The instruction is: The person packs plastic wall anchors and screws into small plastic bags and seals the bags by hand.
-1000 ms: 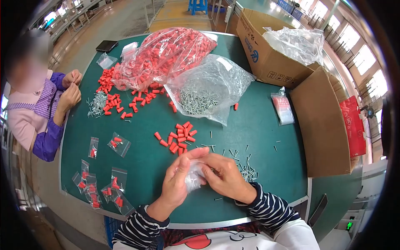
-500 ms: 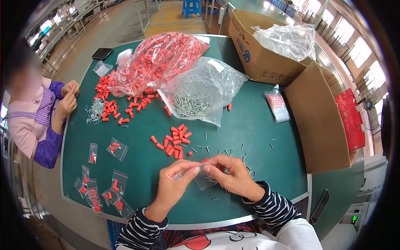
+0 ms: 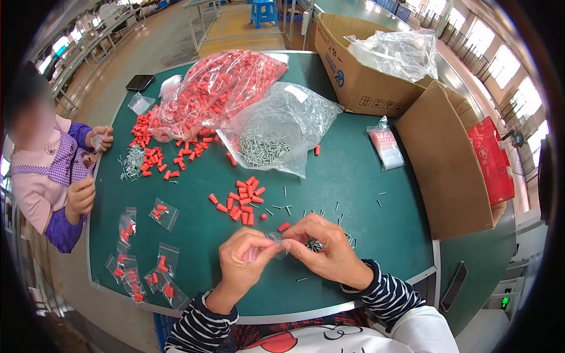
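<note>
A small clear plastic bag (image 3: 278, 238) is stretched between my two hands, low over the green table. My left hand (image 3: 244, 256) is closed, its thumb and fingers pinching the bag's left side. The fingertips of my right hand (image 3: 323, 247) pinch the other side. Whether the bag has anything inside is hard to see. Beneath and behind the right hand lie loose screws (image 3: 315, 245), partly covered by it. One red plastic cap (image 3: 284, 226) rests just beyond my fingertips, and a group of red caps (image 3: 244, 203) lies farther out.
Filled small bags (image 3: 134, 282) lie at the left. Big bags of red caps (image 3: 218, 88) and screws (image 3: 265, 150) sit at the back. Cardboard boxes (image 3: 447, 170) and a packet of small bags (image 3: 386, 147) are on the right. A co-worker (image 3: 50, 170) sits at the left edge.
The small bag hung flat below my fingers and is now gathered up between them. The co-worker's hands, earlier together, have moved apart. The view has shifted slightly.
</note>
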The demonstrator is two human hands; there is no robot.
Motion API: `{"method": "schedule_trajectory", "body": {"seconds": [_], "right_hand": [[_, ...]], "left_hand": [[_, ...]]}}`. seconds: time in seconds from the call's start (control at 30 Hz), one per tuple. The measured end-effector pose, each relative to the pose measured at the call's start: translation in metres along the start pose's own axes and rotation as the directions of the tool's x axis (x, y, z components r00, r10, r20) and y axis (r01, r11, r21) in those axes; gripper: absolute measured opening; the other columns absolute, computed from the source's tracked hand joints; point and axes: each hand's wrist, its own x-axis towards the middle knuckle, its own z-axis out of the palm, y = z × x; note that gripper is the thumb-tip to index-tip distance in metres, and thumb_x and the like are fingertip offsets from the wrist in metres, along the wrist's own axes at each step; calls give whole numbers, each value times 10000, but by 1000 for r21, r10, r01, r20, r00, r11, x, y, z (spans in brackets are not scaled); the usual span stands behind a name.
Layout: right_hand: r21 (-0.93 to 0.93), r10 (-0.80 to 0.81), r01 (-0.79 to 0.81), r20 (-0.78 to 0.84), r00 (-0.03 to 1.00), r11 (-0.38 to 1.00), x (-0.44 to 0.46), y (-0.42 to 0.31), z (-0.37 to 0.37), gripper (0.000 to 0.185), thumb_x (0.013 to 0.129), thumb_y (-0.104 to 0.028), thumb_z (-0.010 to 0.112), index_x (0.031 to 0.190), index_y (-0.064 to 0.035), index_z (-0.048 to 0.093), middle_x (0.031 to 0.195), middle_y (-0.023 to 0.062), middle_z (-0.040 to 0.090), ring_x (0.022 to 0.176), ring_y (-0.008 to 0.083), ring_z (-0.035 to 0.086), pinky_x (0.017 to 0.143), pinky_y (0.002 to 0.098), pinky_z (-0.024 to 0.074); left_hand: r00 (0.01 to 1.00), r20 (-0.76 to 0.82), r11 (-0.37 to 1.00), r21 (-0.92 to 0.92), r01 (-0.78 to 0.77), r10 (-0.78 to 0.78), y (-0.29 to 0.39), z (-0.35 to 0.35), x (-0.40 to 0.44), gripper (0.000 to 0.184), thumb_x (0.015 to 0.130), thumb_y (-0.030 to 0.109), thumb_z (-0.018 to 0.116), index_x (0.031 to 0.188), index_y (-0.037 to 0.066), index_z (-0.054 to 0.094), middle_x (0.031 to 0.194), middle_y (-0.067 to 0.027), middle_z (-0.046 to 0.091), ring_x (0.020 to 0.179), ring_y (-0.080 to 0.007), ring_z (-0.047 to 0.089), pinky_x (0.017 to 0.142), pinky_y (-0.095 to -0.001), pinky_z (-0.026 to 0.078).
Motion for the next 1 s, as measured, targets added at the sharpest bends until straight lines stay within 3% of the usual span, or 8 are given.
{"method": "schedule_trajectory", "body": {"seconds": [0.1,0.4,0.5,0.6,0.7,0.83,0.9,1.0], "right_hand": [[-8,4,-3,36,999,1000,0,3,1,111,854,-79,712,923,0,676,794,94,613,730,207,618,628,323,493],[-207,-185,196,72,980,958,2,11,2,102,790,-77,702,847,-41,627,787,90,607,726,279,602,687,384,464],[-249,-207,222,85,975,943,2,7,4,102,780,-52,703,840,-48,621,785,83,611,718,273,599,683,374,458],[-249,-178,199,104,979,948,1,6,4,125,777,-55,700,865,-50,612,800,82,601,743,273,595,686,380,447],[-253,-172,190,89,981,949,-1,9,6,149,769,-62,704,882,-53,606,832,82,587,774,267,585,693,378,434],[-408,-296,342,173,939,847,0,4,4,217,743,-56,721,938,-54,624,879,68,570,804,247,567,701,367,416],[-512,-237,316,214,948,799,-3,-1,6,264,738,-51,718,989,-58,636,897,57,564,828,239,561,705,369,409],[-595,-134,300,307,942,746,-8,-5,4,333,723,-57,719,1049,-66,650,908,48,562,855,233,553,715,370,407]], "left_hand": [[995,52,993,77,-90,86,1,1,0,187,734,-62,810,840,2,670,840,-76,660,752,-141,622,657,-271,502],[972,196,991,-16,136,-131,1,-5,1,75,823,-31,705,897,-28,688,889,-74,663,756,-111,608,651,-250,483],[976,156,988,43,149,-154,3,-4,0,35,831,-46,695,862,-34,684,880,-64,651,729,-85,585,633,-233,465],[969,19,967,-64,246,-246,-4,-3,1,37,793,-31,719,817,-24,691,795,-67,662,687,-132,609,633,-267,482],[957,47,959,-1,285,-285,0,-5,3,39,790,-35,717,807,-13,689,779,-60,652,689,-133,604,626,-273,476],[975,47,975,58,215,-217,4,-3,3,53,799,-35,713,792,-9,667,782,-61,634,686,-129,591,612,-267,462],[988,73,987,94,131,-138,3,-2,0,70,825,-46,704,788,-17,653,817,-48,618,691,-82,564,602,-225,438],[997,75,986,166,7,-20,7,-3,1,64,819,-36,705,808,-13,647,812,-49,614,679,-104,571,610,-243,451]]}}
